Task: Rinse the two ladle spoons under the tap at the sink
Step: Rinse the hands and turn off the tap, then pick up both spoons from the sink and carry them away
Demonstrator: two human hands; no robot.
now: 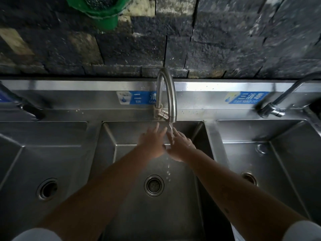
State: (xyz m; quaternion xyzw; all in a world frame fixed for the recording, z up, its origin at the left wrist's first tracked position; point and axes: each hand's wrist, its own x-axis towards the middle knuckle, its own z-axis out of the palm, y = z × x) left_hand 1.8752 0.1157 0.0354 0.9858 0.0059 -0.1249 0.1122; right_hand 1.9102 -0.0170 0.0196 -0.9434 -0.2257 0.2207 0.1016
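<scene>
Water runs from the curved steel tap (169,94) over the middle sink basin (132,214). My left hand (152,142) and my right hand (180,147) are side by side under the stream, fingers spread, palms nearly touching, holding nothing. Drops fall from them toward the drain (154,185). No ladle spoon is in view.
A left basin (31,153) and a right basin (271,153) flank the middle one, each with its own drain. A second tap (278,103) stands at the back right and a dark fitting (26,106) at the back left. A green holder (99,9) hangs on the dark tiled wall.
</scene>
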